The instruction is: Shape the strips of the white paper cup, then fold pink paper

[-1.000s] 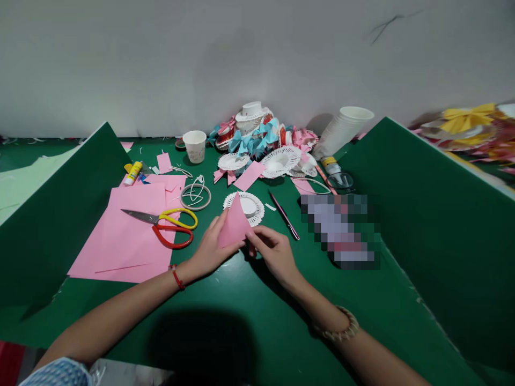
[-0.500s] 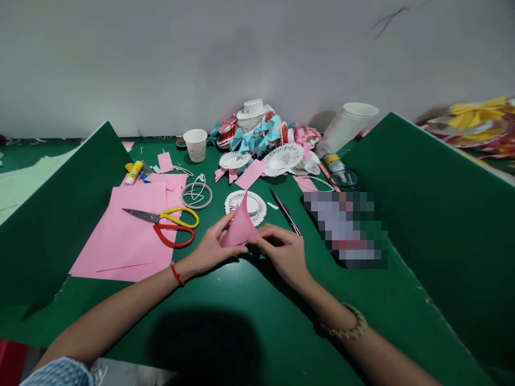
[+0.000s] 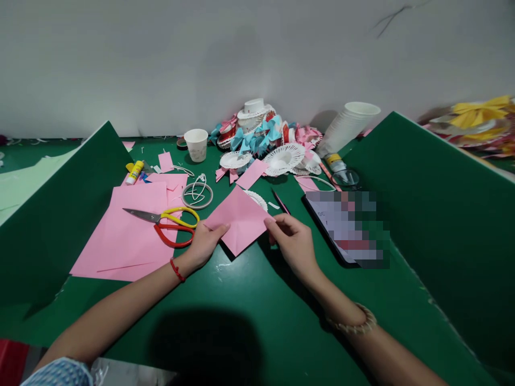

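A pink paper square (image 3: 240, 219) lies opened out like a diamond just above the green table (image 3: 249, 311). My left hand (image 3: 205, 242) pinches its left corner between thumb and fingers. My right hand (image 3: 293, 242) pinches its right corner. The sheet partly covers a white paper-plate doily (image 3: 258, 199) behind it.
Red and yellow scissors (image 3: 169, 222) lie on large pink sheets (image 3: 129, 230) to the left. A tape ring (image 3: 197, 195), glue stick (image 3: 134, 172), paper cup (image 3: 196, 145), pen (image 3: 280, 201), a pile of plate crafts (image 3: 261, 142), stacked cups (image 3: 348, 128) and green dividers (image 3: 438, 225) surround the spot.
The pink paper was folded into an upright triangle between both hands; it has been unfolded into a flat square, and my hands have moved apart to its left and right corners.
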